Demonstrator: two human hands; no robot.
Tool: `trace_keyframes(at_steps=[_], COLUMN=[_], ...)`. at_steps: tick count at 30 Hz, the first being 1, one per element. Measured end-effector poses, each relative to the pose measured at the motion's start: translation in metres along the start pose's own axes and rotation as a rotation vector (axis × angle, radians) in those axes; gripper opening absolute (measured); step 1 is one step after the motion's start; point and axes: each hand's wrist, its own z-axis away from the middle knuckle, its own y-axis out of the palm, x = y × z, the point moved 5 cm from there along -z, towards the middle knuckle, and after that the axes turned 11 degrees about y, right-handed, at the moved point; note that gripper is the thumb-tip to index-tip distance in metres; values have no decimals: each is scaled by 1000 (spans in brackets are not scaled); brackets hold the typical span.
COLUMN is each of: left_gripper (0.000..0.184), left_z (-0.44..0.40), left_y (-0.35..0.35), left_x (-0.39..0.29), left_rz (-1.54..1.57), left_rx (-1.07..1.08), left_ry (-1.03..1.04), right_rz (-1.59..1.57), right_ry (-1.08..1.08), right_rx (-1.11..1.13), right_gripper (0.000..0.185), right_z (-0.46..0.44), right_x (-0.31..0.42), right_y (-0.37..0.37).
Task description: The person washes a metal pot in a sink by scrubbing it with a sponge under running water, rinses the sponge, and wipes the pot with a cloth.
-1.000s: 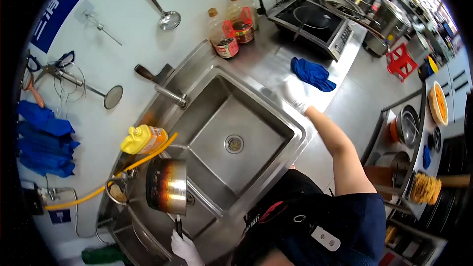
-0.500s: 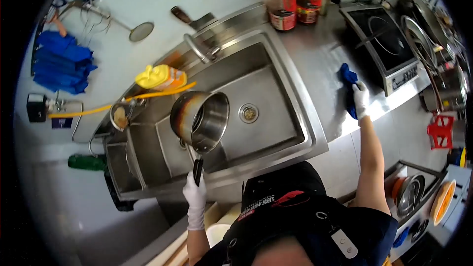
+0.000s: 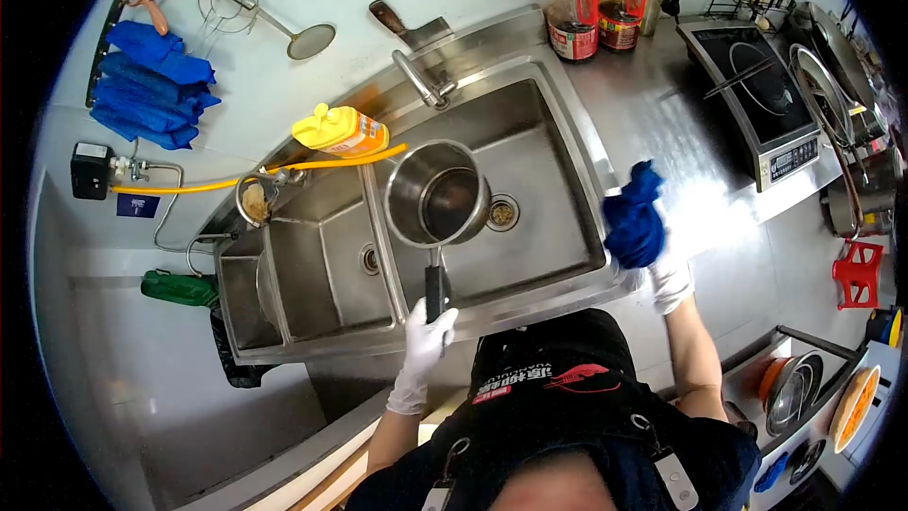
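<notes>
A steel saucepan (image 3: pixel 407 194) with a dark stained inside is held over the double sink (image 3: pixel 530 156), its open top facing up toward the camera. My left hand (image 3: pixel 428 336), in a white glove, is closed round the black handle (image 3: pixel 435 293). To the right, my right hand (image 3: pixel 670 274), also gloved in white, grips a bunched blue cloth (image 3: pixel 636 218) above the sink's right edge. The cloth hides part of its fingers. A steel faucet (image 3: pixel 416 76) stands behind the pan.
A yellow bottle (image 3: pixel 342 131) and a yellow hose (image 3: pixel 199 184) are at the sink's back left. Sauce bottles (image 3: pixel 572 14) stand behind the steel counter (image 3: pixel 643 85), left of an induction cooker (image 3: pixel 757 95). A cleaver (image 3: pixel 411 26) leans behind the faucet. A red stool (image 3: pixel 858 274) stands at the right.
The blue cloth has been picked up from the counter and brought left to the sink's edge. My left hand has moved the saucepan right, and its opening has turned upward.
</notes>
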Motion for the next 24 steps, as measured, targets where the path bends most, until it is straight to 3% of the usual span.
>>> trace_keyframes(at_steps=[1,3,5,7,9,10,13,14,15,17,19,20,23,24], left_gripper=[21,23,24,23,40,51,57,58,58,54,48,48,50,53], left_z=[-2,-4,-7,-10,-13,-13,-2,-2,-4,-9,-10,-10,-9,-13], left_y=[6,16,28,40,48,51,49,50,49,43,45,46,45,43], left_x=[2,6,15,22,34,34,35,32,28,45,34,35,52,58], left_rz=[32,-25,-20,2,3,52,29,11,-8,-33,44,-3,-150,-168], left_rx=[-4,15,-16,4,7,7,60,36,12,26,12,32,92,129], left_ry=[-27,-48,-27,66,147,176,296,291,289,219,248,272,339,364], right_rz=[-29,-175,76,614,989,996,479,629,512,789,786,945,812,852], right_ry=[70,310,460,288,-131,-200,147,291,242,348,149,145,192,83], right_rx=[-37,254,220,40,-89,-97,20,-32,51,-88,-56,-162,-40,-21], right_gripper=[44,40,38,39,41,40,15,18,18,16,17,16,16,15], right_z=[4,27,-4,-6,-23,-31,-35,-26,-36,-35,-44,-37,-25,-31], right_x=[-27,-81,-148,-198,-251,-255,-251,-233,-239,-243,-275,-272,-253,-247], right_y=[26,94,84,98,99,106,119,136,142,125,89,83,105,103])
